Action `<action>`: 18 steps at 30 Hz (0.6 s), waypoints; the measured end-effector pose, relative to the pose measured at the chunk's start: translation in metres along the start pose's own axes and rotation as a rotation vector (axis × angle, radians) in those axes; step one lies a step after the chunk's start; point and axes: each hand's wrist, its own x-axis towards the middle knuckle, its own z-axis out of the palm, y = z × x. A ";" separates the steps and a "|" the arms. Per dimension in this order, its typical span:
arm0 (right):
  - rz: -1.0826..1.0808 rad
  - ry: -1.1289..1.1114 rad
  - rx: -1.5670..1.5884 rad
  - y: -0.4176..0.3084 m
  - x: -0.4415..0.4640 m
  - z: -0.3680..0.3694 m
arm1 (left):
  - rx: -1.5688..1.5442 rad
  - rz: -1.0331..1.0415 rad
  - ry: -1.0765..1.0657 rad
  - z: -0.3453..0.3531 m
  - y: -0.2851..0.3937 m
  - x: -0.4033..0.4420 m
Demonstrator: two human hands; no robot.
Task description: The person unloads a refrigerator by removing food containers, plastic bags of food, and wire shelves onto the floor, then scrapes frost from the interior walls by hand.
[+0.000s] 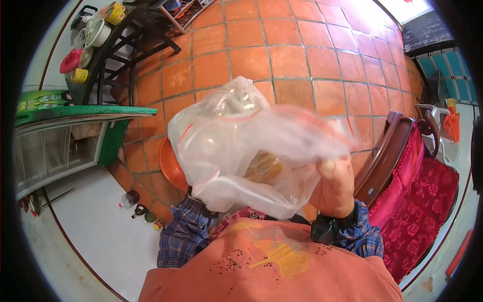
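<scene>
Head view: clear plastic bag [221, 146] puffed and creased at the middle, above the tiled floor [292, 60] and just in front of the orange top [282, 259]. Thin red lines across the plastic, right part blurred. Brown thing [264, 167] visible low down, in or behind the plastic; cannot tell which, nor what to call it. Right hand [336, 183] grasping the right edge of the bag, thumb uppermost, fingers mostly hidden. Black watch-like box [323, 230] at the right wrist. Left hand covered by the bag; cannot tell its grip. Left plaid sleeve [180, 234] just below the left side of the plastic. Orange basin [172, 163] on the floor, partly hidden behind the bag. To the left, green table [85, 111], dark stand [113, 55] with 1 white pot [97, 34], and 1 bottle [132, 197] lying on the floor. To the right, brown wooden bench [380, 156] with red patterned cloth [427, 211], near a white chair [438, 113].
</scene>
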 end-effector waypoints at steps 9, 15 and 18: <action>0.031 0.140 -0.928 0.023 0.033 -0.033 | -0.214 -0.063 -0.002 -0.013 -0.031 0.001; 0.143 0.163 -0.714 0.027 0.036 -0.046 | -0.420 -0.154 0.068 -0.001 -0.050 0.001; 0.273 0.121 -0.641 0.018 0.024 -0.045 | -0.338 -0.130 -0.035 -0.022 -0.053 0.010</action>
